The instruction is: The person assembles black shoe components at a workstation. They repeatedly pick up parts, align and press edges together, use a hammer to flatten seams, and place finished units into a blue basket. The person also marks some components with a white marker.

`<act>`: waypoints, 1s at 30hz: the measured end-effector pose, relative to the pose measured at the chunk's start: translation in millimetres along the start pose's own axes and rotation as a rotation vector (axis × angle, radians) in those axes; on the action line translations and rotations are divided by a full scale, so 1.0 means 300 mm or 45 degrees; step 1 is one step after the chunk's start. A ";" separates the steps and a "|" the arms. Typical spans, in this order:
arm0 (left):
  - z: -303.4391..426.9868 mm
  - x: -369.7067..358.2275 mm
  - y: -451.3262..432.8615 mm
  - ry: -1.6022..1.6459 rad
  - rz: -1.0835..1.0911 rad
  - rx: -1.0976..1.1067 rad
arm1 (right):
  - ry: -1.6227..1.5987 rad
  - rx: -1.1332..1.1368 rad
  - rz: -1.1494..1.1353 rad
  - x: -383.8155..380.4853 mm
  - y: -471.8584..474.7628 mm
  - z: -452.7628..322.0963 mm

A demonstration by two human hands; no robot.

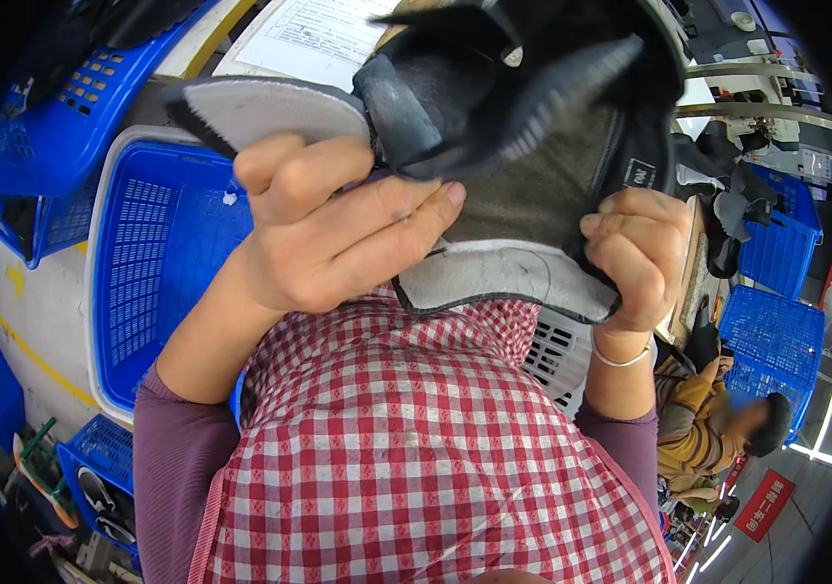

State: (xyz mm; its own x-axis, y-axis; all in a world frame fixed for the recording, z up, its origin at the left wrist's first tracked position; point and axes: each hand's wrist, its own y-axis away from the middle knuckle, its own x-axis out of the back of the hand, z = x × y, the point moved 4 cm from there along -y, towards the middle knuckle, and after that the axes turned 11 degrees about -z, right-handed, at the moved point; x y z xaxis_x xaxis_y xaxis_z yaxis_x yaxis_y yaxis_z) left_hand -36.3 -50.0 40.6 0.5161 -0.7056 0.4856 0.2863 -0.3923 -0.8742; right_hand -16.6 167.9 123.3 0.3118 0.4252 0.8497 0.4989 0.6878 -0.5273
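Observation:
A black shoe upper, with a dark brown lining and pale grey-white backing on its edge flaps, is held up in front of my chest. My left hand grips its near left part, the thumb and fingers pinching the edge beside a pale-backed flap. My right hand has closed around the right edge, below a small woven label. Between both hands hangs a pale curved collar piece. The upper's far part is blurred, and some fingertips are hidden behind the material.
A blue basket with a white rim stands at my left. Beyond it are more blue crates. A printed sheet lies on the table ahead. Black pieces are piled at the right, near blue crates and a seated co-worker.

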 end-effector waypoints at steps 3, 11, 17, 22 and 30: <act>0.004 -0.010 0.030 0.140 -0.018 0.005 | -0.012 -0.127 0.035 -0.039 0.059 -0.020; 0.061 0.091 0.044 0.381 -0.213 -0.113 | 0.026 -0.428 -0.033 -0.011 0.096 -0.202; 0.123 0.090 0.128 0.911 -0.972 -0.182 | -0.277 -1.021 -0.178 -0.083 0.308 -0.251; 0.183 -0.180 0.073 1.106 -1.148 0.061 | -1.161 -1.708 -0.382 -0.150 0.504 -0.071; 0.257 -0.337 0.039 1.055 -1.276 0.084 | -0.558 -1.031 -0.729 -0.076 0.353 -0.115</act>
State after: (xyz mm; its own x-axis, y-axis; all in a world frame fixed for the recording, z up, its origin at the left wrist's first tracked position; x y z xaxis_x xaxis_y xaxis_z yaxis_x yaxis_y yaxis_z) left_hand -22.7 62.3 -18.8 -0.5858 -0.2860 0.7583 0.3055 -0.9446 -0.1202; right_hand 57.1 210.6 48.1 -0.3732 0.4486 0.8121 0.9143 0.3266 0.2398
